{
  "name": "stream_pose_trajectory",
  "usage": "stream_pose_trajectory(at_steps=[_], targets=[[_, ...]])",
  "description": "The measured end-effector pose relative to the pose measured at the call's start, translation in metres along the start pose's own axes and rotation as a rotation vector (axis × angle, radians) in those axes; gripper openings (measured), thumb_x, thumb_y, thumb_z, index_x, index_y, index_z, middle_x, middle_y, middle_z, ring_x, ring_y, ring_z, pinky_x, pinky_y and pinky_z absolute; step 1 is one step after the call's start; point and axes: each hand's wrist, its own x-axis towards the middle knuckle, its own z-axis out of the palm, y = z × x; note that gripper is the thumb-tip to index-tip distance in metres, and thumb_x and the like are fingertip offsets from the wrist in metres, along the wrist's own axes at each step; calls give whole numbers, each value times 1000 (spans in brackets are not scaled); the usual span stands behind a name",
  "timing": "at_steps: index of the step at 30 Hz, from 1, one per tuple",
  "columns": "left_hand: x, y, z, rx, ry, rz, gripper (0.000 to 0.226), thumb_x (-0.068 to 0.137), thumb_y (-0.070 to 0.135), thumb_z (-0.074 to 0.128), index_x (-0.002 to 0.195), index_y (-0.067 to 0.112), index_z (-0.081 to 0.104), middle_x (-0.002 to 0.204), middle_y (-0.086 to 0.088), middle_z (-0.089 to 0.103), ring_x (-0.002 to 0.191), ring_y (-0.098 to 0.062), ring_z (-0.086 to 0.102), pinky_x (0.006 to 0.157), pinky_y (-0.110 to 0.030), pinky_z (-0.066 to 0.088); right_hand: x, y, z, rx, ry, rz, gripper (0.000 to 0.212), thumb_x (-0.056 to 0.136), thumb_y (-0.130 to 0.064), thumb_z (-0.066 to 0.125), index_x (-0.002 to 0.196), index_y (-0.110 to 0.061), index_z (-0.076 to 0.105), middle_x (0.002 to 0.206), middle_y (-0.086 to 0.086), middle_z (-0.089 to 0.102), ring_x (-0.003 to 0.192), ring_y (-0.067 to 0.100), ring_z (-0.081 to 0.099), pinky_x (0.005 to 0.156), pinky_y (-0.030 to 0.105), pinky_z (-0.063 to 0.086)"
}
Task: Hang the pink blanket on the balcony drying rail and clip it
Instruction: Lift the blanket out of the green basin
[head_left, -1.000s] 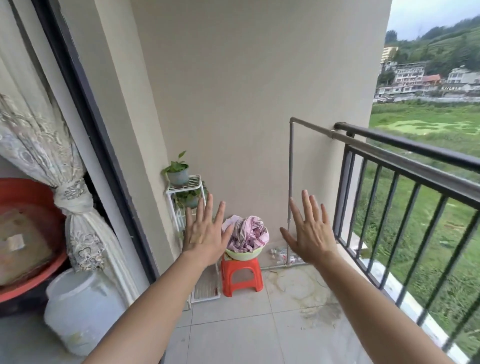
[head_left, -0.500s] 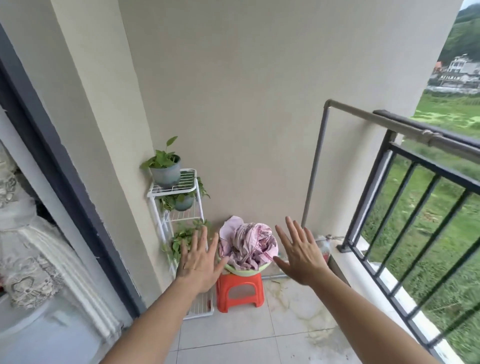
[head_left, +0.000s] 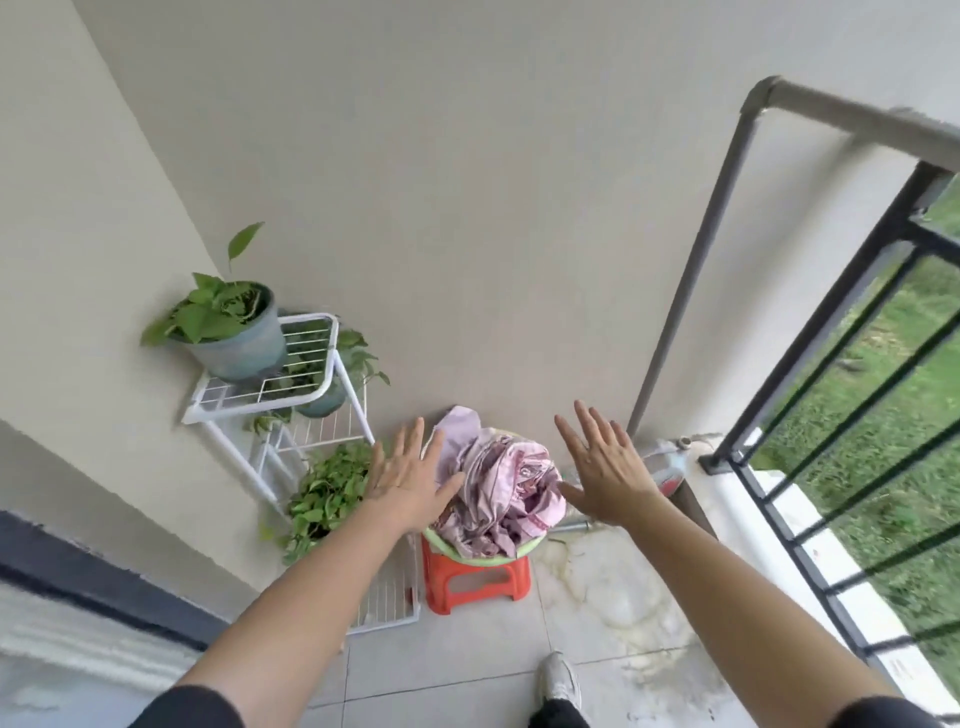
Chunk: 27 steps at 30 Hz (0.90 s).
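Both hands spread flat, empty: left hand (head_left: 405, 480), right hand (head_left: 605, 467).

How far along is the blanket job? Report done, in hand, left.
Done: nothing; the pink blanket lies bunched in the green basin on the orange stool. In hand: left hand and right hand reach open toward it, no grip yet. Left: lift it, drape it over the bare drying rail, clip it; no clips visible.

Outstretched ahead, palms down: left grip (head_left: 410, 486) and right grip (head_left: 608, 475), fingers straight and spread, both empty.
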Motion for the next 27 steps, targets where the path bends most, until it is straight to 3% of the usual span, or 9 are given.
stream_pose_trajectory(at_steps=[8,12,16,18,21,22,24,25,27], targets=[[138,23,54,-128,-315,-137,95,82,82,24,155,26,1,163,-7,-10,150,-31,-3,119,-55,6,147,81,65,66,-280,-56,94,92,-44,57,159,-20,-5,165,19,-6,152,36,4,122,49,17],[176,34,103,-291,-431,-208,111,70,91,28,155,27,-5,163,-4,-8,149,-34,-2,117,-54,8,198,90,111,156,-411,-43,98,90,-37,63,158,-22,-5,165,16,-6,152,35,4,121,50,17],[211,45,179,-391,-468,-259,122,66,89,44,154,25,-10,164,-8,0,149,-32,8,116,-50,17,231,82,189,272,-503,-2,109,86,-26,67,156,-28,-16,166,11,-6,153,32,3,122,51,17],[226,54,219,-484,-480,-339,134,59,89,52,153,23,-17,163,-9,-4,149,-31,5,116,-49,18,236,74,233,328,-512,35,114,81,-16,65,155,-28,-20,166,9,-9,153,31,-4,124,50,9],[244,65,271,-586,-447,-471,147,53,87,63,149,20,-27,162,-13,-13,149,-30,-8,120,-49,8,242,58,293,332,-450,58,116,75,-18,63,155,-25,-21,166,5,-13,152,30,-17,123,49,-5],[249,67,285,-635,-404,-520,147,54,82,68,149,22,-27,162,-12,-12,149,-29,-7,120,-48,7,245,54,309,358,-441,57,116,74,-21,63,155,-24,-20,166,3,-14,152,29,-15,124,49,1],[259,66,309,-790,-286,-627,144,55,70,79,151,26,-20,162,-10,6,148,-28,12,118,-45,18,255,48,334,432,-446,37,123,71,-24,71,156,-25,-19,166,-2,-13,153,29,10,114,47,36],[264,63,319,-857,-242,-664,139,57,61,83,152,28,-13,159,-10,21,143,-28,28,114,-43,30,262,45,343,457,-441,23,128,68,-23,75,156,-27,-17,167,-3,-11,146,32,29,97,46,50],[271,52,336,-881,-194,-652,119,65,39,86,153,24,8,143,-6,48,126,-27,51,100,-42,48,276,42,356,465,-401,10,127,66,-19,74,157,-28,-14,167,2,3,125,39,54,70,41,52]])
